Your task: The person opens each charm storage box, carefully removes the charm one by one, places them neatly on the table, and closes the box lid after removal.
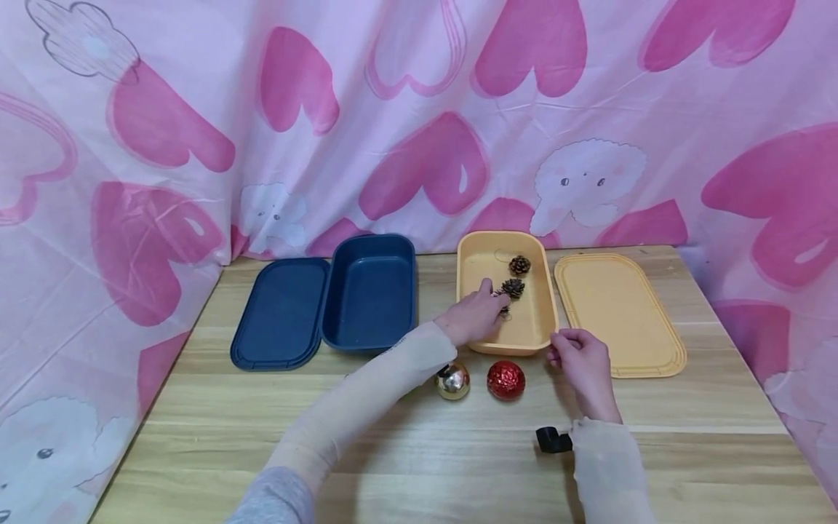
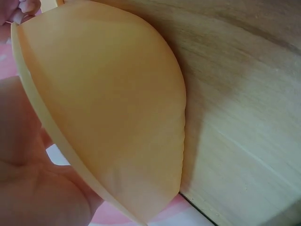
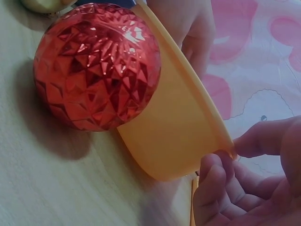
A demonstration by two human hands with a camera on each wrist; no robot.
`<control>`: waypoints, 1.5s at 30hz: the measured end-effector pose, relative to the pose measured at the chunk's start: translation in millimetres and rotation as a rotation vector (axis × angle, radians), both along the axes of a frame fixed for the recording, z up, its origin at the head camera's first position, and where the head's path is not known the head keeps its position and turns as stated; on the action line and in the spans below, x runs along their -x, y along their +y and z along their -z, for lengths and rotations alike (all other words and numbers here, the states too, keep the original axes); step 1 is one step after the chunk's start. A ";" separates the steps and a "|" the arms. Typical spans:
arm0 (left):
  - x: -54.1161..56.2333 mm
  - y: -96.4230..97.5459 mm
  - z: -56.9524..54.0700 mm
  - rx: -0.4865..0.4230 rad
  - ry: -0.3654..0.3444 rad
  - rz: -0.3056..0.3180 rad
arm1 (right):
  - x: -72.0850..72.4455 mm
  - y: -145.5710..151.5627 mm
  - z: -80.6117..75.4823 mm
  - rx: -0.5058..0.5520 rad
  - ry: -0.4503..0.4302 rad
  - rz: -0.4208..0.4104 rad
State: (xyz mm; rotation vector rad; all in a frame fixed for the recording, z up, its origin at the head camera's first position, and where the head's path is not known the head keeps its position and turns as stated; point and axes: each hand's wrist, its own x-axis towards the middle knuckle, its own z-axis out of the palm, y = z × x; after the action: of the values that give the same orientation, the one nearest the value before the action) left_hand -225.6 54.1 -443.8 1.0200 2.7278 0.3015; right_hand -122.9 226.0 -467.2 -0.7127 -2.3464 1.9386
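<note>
My left hand (image 1: 476,314) reaches over the near left rim of the yellow box (image 1: 463,262), fingers pointing down inside. Its fingertips are right at the brown pine cones; one pine cone (image 1: 513,288) lies just beyond them, and another is partly hidden under the fingers. I cannot tell whether they grip one. A further pine cone (image 1: 519,264) sits toward the back of the box. With thumb and fingers, my right hand (image 1: 583,362) pinches the box's near right corner. In the right wrist view, that pinch on the yellow rim (image 3: 221,134) shows close up.
A shiny red ball (image 1: 506,380) and a gold ball (image 1: 453,381) rest before the yellow box. The yellow lid (image 1: 618,313) lies at right. At left are a dark blue box (image 1: 369,298) and its lid (image 1: 280,313). A heart-patterned curtain (image 1: 419,160) hangs behind the table.
</note>
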 end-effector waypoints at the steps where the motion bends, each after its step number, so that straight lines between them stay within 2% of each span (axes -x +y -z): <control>1: 0.1 -0.1 -0.2 0.000 -0.002 0.005 | 0.1 0.1 0.0 0.002 0.000 0.000; 14: 2.3 -1.5 1.7 0.029 -0.038 0.089 | 0.3 0.5 -0.8 0.003 -0.008 0.001; 22: 2.7 -0.9 3.9 -0.018 -0.033 0.065 | 0.1 0.9 -0.7 0.016 -0.002 0.003; 27: 2.8 -0.9 7.0 -0.049 -0.057 0.040 | 0.5 0.1 -0.9 0.008 -0.010 0.017; 31: 2.9 -1.0 8.2 -0.044 -0.068 0.012 | 0.8 -0.7 -0.6 0.012 -0.013 0.031; 38: 3.7 -2.7 7.7 -0.025 -0.034 0.014 | 1.2 -1.9 0.5 0.023 -0.012 0.038; 45: 3.3 -6.2 2.2 -0.150 -0.065 -0.015 | 0.6 -1.7 0.5 0.017 -0.004 0.042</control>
State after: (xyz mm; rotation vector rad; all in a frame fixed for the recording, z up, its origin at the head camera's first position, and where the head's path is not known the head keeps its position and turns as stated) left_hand -228.8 47.9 -446.0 1.0086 2.6889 0.5395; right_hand -123.6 224.3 -467.6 -0.7610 -2.3005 1.9441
